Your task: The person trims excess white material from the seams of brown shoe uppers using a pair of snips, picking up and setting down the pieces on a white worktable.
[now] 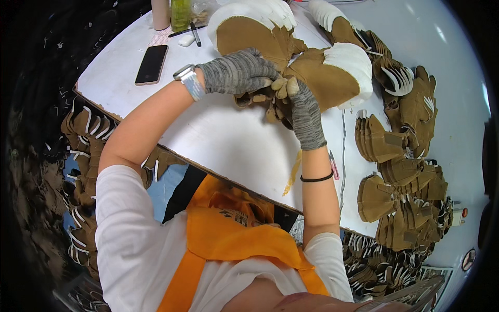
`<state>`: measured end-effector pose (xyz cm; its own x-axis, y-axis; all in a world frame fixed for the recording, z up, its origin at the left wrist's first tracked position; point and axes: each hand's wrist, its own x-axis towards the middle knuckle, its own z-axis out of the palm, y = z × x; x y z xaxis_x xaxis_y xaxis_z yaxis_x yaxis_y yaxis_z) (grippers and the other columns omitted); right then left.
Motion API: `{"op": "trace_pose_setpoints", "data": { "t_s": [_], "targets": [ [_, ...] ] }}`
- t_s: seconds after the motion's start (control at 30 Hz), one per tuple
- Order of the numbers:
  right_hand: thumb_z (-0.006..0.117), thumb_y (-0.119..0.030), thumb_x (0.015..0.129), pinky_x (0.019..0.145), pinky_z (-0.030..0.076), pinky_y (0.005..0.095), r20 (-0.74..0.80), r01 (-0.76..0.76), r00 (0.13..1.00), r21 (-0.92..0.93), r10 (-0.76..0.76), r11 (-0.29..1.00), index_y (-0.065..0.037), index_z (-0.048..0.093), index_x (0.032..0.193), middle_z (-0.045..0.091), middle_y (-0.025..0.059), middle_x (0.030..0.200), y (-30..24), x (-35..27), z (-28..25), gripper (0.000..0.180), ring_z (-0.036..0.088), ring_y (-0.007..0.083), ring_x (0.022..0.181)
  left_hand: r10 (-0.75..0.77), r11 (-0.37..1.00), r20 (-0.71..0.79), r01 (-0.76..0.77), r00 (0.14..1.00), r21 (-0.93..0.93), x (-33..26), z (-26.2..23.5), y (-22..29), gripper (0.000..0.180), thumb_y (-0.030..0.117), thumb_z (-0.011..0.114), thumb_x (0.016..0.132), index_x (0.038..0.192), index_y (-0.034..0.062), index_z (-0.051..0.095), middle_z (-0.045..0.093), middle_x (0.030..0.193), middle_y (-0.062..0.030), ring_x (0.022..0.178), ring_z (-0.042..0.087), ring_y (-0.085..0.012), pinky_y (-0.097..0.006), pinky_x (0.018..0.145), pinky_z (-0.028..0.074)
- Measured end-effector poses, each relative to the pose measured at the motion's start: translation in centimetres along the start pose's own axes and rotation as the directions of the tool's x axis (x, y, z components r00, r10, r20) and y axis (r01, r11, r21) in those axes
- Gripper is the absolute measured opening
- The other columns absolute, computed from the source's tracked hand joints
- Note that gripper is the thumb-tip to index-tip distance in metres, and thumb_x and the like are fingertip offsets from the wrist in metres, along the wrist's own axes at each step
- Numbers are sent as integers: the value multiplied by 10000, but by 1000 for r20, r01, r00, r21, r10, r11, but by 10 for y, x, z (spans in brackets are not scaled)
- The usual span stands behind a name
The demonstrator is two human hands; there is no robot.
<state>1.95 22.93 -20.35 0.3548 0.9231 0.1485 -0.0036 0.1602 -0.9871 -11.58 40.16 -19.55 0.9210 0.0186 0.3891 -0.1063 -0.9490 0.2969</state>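
Note:
Two bundles of brown suede-like shoe uppers with white edging lie in front of me, a left bundle (247, 35) and a right bundle (330, 75), meeting in the middle. My left hand (236, 72), in a grey knitted glove, rests over the near end of the left bundle, its fingers bent around the brown material. My right hand (306, 112), in a matching glove with tan fingertips, pinches the brown material where the bundles meet. The two hands' fingertips almost touch. Exactly what lies between the fingers is partly hidden.
On the white table (218, 132) lie a dark phone (152, 64), a marker (196, 34) and a white earbud case (186, 40). A yellow-green bottle (180, 15) stands at the back. Stacks of brown uppers (378, 197) line the right side; more hang below the left edge (86, 130).

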Motion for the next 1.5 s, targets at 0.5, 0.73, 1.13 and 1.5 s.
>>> {"op": "trace_pose_setpoints", "data": {
  "t_s": [0.5,0.73,1.13,1.5],
  "targets": [
    [577,-406,952,524,386,247,-40,-159,984,208,171,965,-55,589,813,494,1,648,-13,-55,-70,378,398,105,536,-82,960,-39,89,996,266,7,25,46,229,266,574,896,1047,132,681,634,829,-81,856,550,-292,-415,879,432],
    [581,-298,966,601,416,276,-316,-33,913,573,258,819,150,546,1026,417,15,670,-7,-44,-58,453,392,129,608,-65,990,139,47,988,130,31,24,50,299,282,658,853,1133,188,704,585,877,-83,922,554,-265,-394,885,438],
    [653,-125,890,862,520,289,-311,62,928,-417,-206,907,-6,649,1095,662,103,1064,8,-79,-27,237,641,183,958,-150,978,-27,153,988,141,21,57,58,223,279,777,729,937,207,740,571,979,-67,961,531,-284,-426,903,431],
    [776,-209,759,808,514,385,-139,110,860,-889,-491,445,-9,629,1073,589,151,1032,26,-89,-15,400,599,318,927,-44,988,-151,66,987,142,19,63,50,195,238,751,741,920,164,733,584,942,-71,932,544,-279,-415,874,429]
  ]
}}
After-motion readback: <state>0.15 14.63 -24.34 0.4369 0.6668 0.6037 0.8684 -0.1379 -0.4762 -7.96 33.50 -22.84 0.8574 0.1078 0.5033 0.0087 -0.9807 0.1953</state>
